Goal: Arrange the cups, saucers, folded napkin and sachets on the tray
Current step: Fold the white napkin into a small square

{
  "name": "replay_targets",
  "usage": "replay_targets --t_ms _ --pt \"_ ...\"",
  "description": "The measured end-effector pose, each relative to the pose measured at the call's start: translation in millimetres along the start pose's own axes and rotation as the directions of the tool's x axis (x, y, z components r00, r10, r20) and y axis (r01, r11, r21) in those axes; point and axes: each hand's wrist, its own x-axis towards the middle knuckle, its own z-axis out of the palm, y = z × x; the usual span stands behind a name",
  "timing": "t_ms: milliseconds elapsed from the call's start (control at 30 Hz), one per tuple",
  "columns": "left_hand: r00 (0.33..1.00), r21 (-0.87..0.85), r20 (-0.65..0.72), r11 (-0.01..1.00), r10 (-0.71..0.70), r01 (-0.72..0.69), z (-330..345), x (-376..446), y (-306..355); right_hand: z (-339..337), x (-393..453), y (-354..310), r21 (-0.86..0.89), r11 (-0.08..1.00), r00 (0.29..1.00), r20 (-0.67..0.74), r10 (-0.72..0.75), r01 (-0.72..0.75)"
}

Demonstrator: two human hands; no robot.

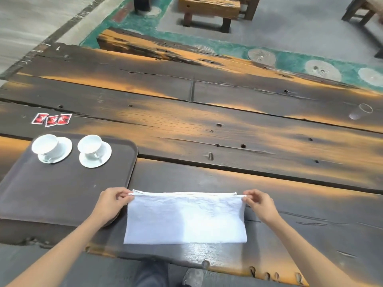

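White cloth sits closest to me: the napkin (186,220) lies flat on the dark plank table (228,129), near its front edge, folded into a wide rectangle with its far edge lifted a little off the wood. My left hand (113,204) pinches the far left corner between thumb and fingertips, the other fingers curled in beside them. My right hand (260,204) does the same at the far right corner, thumb and forefinger pressed on the hem, so the top edge runs taut between the two hands. Both forearms reach in from the bottom of the view, and below the table edge I see a trouser leg and a shoe (193,277).

Just left of the napkin lies the brown tray (62,195); my left wrist crosses its near right corner. At the tray's far end stand two white cups, each on its own saucer. The left cup (44,144) sits on the left saucer (62,151), the right cup (90,144) on the right saucer (103,156), side by side and apart.

Beyond the tray, on bare wood, three red sachets (52,119) lie in a loose overlapping row. Far off to the right a clear glass (359,111) rests on the table. Past the table are a wooden bench (209,9) and green patterned floor (290,59).
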Motion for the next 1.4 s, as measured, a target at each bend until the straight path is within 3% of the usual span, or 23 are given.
replay_targets --t_ms 167,300,400,467,533,667,800,867,967,1067,1133,1233,1400 --pt "0.995 0.069 -0.080 0.995 -0.068 0.073 24 23 -13 23 21 2 -0.035 0.994 0.993 -0.061 0.104 -0.107" --pt "0.982 0.266 -0.180 0.964 0.060 -0.010 47 12 -17 47 9 1 -0.154 0.984 0.981 -0.183 0.066 -0.095" --pt "0.965 0.455 0.010 0.858 0.263 -0.238 76 -5 -17 75 -9 7 -0.336 0.940 0.990 -0.100 -0.101 0.062" --pt "0.946 0.515 0.191 0.793 0.264 -0.325 93 -12 -21 92 -16 17 -0.476 0.864 0.986 0.041 -0.162 0.162" --pt "0.952 0.561 0.257 0.777 0.164 -0.285 102 -14 -34 103 -17 30 -0.596 0.784 0.985 0.127 -0.120 0.173" --pt "0.967 0.647 0.231 0.727 0.102 -0.232 106 -12 -52 101 -8 44 -0.714 0.677 0.979 0.199 -0.050 0.180" --pt "0.966 0.684 0.253 0.697 0.051 -0.215 105 -14 -35 89 -5 38 -0.626 0.750 0.961 0.274 -0.048 0.216" --pt "0.966 0.678 0.257 0.706 0.033 -0.204 105 -19 -17 79 -9 32 -0.524 0.828 0.970 0.228 -0.090 0.200" --pt "0.944 0.621 0.300 0.723 0.138 -0.303 113 -37 10 66 -27 30 -0.442 0.894 0.993 0.112 -0.034 0.080" --pt "0.896 0.545 0.367 0.724 0.249 -0.424 131 -59 19 62 -52 34 -0.439 0.897 0.996 0.095 0.001 0.041" --pt "0.905 0.512 0.380 0.771 0.191 -0.378 140 -67 19 64 -66 38 -0.343 0.936 0.996 0.014 0.090 -0.080" --pt "0.921 0.500 0.367 0.808 0.126 -0.310 152 -69 23 67 -76 41 -0.101 0.935 0.940 -0.079 0.333 -0.340" --pt "0.864 0.431 0.455 0.796 0.216 -0.426 174 -56 67 70 -81 35 -0.015 0.891 0.891 0.018 0.454 -0.454"
